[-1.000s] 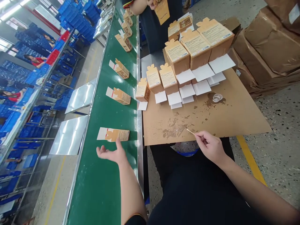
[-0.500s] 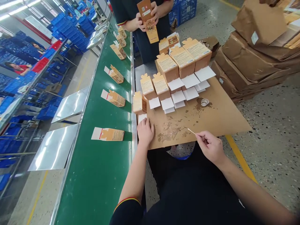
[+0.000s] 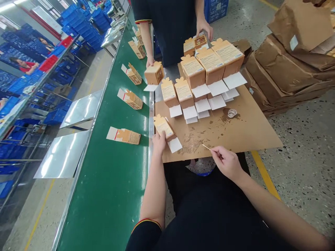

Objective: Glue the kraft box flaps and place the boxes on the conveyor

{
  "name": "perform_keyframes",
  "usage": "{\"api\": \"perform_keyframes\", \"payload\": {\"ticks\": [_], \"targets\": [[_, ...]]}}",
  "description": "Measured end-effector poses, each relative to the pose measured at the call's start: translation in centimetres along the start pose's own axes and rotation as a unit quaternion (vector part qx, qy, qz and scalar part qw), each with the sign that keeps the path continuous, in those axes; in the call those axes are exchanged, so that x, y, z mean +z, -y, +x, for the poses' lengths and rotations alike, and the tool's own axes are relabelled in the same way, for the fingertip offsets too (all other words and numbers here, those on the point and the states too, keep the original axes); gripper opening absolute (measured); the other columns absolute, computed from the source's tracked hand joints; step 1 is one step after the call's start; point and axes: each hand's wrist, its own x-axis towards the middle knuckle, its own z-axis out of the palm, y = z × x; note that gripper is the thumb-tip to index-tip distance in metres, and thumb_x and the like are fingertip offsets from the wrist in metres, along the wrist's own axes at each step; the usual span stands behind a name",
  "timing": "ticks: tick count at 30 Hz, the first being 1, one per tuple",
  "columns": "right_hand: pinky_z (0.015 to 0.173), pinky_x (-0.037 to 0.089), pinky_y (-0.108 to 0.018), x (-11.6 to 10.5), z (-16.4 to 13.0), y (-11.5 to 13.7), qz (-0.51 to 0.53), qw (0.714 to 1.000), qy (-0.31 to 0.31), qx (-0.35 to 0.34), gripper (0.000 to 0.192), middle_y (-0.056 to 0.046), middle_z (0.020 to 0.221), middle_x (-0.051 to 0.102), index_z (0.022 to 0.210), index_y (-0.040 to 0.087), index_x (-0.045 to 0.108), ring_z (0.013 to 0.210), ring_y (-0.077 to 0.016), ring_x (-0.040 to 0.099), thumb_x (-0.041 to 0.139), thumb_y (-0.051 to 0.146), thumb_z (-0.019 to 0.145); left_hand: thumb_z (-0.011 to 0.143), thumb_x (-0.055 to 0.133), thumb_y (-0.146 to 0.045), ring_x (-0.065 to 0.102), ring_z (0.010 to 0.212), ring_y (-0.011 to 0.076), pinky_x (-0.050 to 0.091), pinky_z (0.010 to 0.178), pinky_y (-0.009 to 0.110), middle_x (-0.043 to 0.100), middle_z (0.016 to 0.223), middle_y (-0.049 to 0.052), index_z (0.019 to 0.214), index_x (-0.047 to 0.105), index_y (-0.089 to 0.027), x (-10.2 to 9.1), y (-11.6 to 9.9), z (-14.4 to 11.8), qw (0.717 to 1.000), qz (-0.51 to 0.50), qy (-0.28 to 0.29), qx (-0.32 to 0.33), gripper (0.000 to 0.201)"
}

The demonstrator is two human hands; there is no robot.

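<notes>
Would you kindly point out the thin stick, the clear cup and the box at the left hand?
Thin stick (image 3: pixel 206 147): head view, its shaft.
Clear cup (image 3: pixel 232 113): head view, middle.
Box (image 3: pixel 163 127): head view, printed face.

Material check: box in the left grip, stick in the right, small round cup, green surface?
Box: likely paperboard, matte tan, with a thin white flap.
Stick: probably wood, pale and dull; too small to be sure.
Small cup: clear plastic, it seems; see-through with glossy highlights, glass possible.
Green surface: perhaps rubber or PVC; smooth, with soft light streaks.
</notes>
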Motion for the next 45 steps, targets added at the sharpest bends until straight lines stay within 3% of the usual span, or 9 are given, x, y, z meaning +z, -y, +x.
{"api": "perform_keyframes", "payload": {"ticks": [6,13,15,19,27,31,36,40,45], "targets": [[0.061,0.046,-0.029,2.2,-0.1,1.1,-0.002,0.998,0.034,-0.052,0.028,0.002,0.065,0.057,0.091,0.024,0.068,0.057,-0.0144,0.053,0.055,0.028,0.115,0.103,0.079,-0.052,0.075,0.134,0.0308,0.058,0.120,0.051,0.073,0.141,0.017,0.158,0.046,-0.028,-0.3,1.1,-5.6,0.995,-0.070,0.039,-0.055,0.069],[0.062,0.045,-0.029,3.6,0.1,1.0,0.009,0.996,0.058,-0.062,0.027,0.002,0.066,0.057,0.090,0.024,0.066,0.058,-0.0144,0.054,0.054,0.024,0.114,0.102,0.079,-0.058,0.070,0.145,0.0329,0.060,0.120,0.050,0.068,0.154,0.017,0.170,0.048,-0.031,-2.8,1.2,-6.4,0.998,-0.041,-0.004,-0.047,0.079],[0.061,0.043,-0.028,3.6,0.3,0.7,0.015,0.996,0.062,-0.061,0.025,0.003,0.065,0.055,0.090,0.024,0.066,0.057,-0.0143,0.052,0.055,0.023,0.113,0.099,0.082,-0.058,0.074,0.138,0.0325,0.063,0.116,0.050,0.073,0.146,0.017,0.167,0.053,-0.029,-2.6,1.0,-5.9,0.997,-0.045,-0.004,-0.068,0.079],[0.061,0.043,-0.029,3.2,0.6,0.3,0.019,0.995,0.070,-0.065,0.023,0.003,0.066,0.055,0.092,0.024,0.067,0.058,-0.0144,0.052,0.057,0.022,0.113,0.089,0.093,-0.054,0.078,0.132,0.0366,0.065,0.113,0.054,0.080,0.137,0.016,0.141,0.074,-0.026,-1.4,0.2,-6.1,0.990,-0.074,0.083,-0.088,0.062],[0.063,0.043,-0.029,3.4,0.5,0.6,-0.010,0.990,0.058,-0.126,0.026,0.003,0.067,0.056,0.095,0.023,0.065,0.059,-0.0141,0.052,0.052,0.019,0.117,0.083,0.099,-0.060,0.058,0.162,0.0372,0.058,0.127,0.053,0.060,0.175,0.010,0.159,0.060,-0.036,1.0,-1.6,-8.0,0.958,-0.278,0.019,-0.060,0.088],[0.068,0.039,-0.031,6.4,1.0,-0.1,-0.079,0.974,0.099,-0.189,0.031,0.001,0.068,0.058,0.090,0.021,0.063,0.062,-0.0156,0.049,0.047,0.012,0.114,0.072,0.106,-0.062,0.063,0.157,0.0403,0.055,0.130,0.057,0.068,0.166,0.017,0.148,0.067,-0.028,2.6,-1.1,-6.6,0.964,-0.259,0.022,-0.061,0.092],[0.070,0.030,-0.034,9.2,0.7,-1.1,-0.162,0.948,0.128,-0.244,0.033,-0.001,0.067,0.055,0.083,0.020,0.060,0.065,-0.0170,0.045,0.047,0.006,0.110,0.078,0.103,-0.060,0.064,0.157,0.0379,0.054,0.130,0.056,0.064,0.169,0.016,0.154,0.059,-0.031,2.9,-0.1,-6.6,0.973,-0.226,0.007,-0.046,0.092],[0.072,0.030,-0.036,9.7,0.2,-1.3,-0.185,0.931,0.141,-0.281,0.030,-0.001,0.068,0.056,0.084,0.020,0.061,0.066,-0.0180,0.044,0.049,0.002,0.105,0.078,0.103,-0.064,0.064,0.158,0.0375,0.057,0.129,0.055,0.066,0.167,0.017,0.154,0.054,-0.031,2.6,-0.1,-7.2,0.978,-0.200,0.000,-0.053,0.096],[0.071,0.032,-0.036,8.7,0.9,-1.6,-0.215,0.938,0.102,-0.253,0.032,-0.001,0.068,0.057,0.083,0.019,0.061,0.064,-0.0178,0.044,0.048,-0.002,0.103,0.070,0.108,-0.062,0.071,0.148,0.0369,0.059,0.126,0.054,0.072,0.157,0.019,0.151,0.052,-0.028,2.3,0.0,-8.4,0.988,-0.150,-0.005,-0.031,0.104]]}}
